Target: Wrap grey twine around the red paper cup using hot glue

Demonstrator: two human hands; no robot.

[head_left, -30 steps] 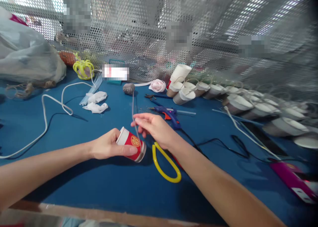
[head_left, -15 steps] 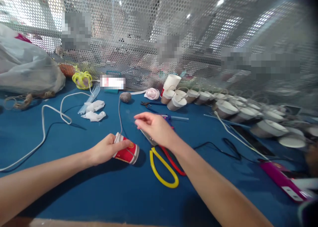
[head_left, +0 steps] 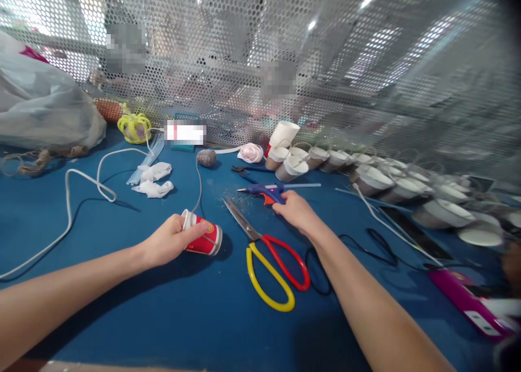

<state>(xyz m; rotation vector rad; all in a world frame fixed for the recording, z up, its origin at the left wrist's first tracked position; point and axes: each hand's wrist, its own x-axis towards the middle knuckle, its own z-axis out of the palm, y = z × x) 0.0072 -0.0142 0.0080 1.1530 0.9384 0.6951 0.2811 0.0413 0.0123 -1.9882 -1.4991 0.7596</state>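
Observation:
My left hand (head_left: 169, 241) is closed around a red paper cup (head_left: 208, 238) that lies tilted on its side just over the blue table. Grey yarn runs from the cup up to a small ball of grey yarn (head_left: 207, 158). At the handle of a blue hot glue gun (head_left: 262, 189) is my right hand (head_left: 296, 211), its fingers closed about the grip. A clear glue stick (head_left: 303, 185) sticks out of the gun's back end. Between the hands lie scissors (head_left: 252, 233) with one yellow and one red handle, blades partly spread.
Rows of wrapped paper cups (head_left: 370, 179) stand at the back right. Pliers (head_left: 244, 170) and a pale ribbon roll (head_left: 250, 153) lie behind the glue gun. A purple power strip (head_left: 464, 301) sits at right, white cable (head_left: 69, 209) at left. A perforated metal screen (head_left: 228, 63) closes the back.
My right hand has moved right from above the scissors to the glue gun and gripped its handle. My left hand still holds the cup, now turned a little closer to level.

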